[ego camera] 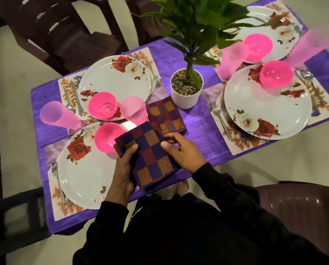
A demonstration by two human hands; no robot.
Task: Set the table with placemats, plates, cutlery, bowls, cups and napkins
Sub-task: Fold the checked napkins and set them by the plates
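Purple cloth covers the tabletop (194, 129), where four floral plates, such as the one at lower left (87, 180), sit on placemats with pink bowls, cups and cutlery, so only napkins look left to lay. At centre frame the left hand (124, 169) clasps a folded checked napkin (150, 159) from below while the right hand (180, 150) pinches its upper edge, probably to peel it free. A second napkin (167, 116) lies just above, beside the white plant pot (186, 92).
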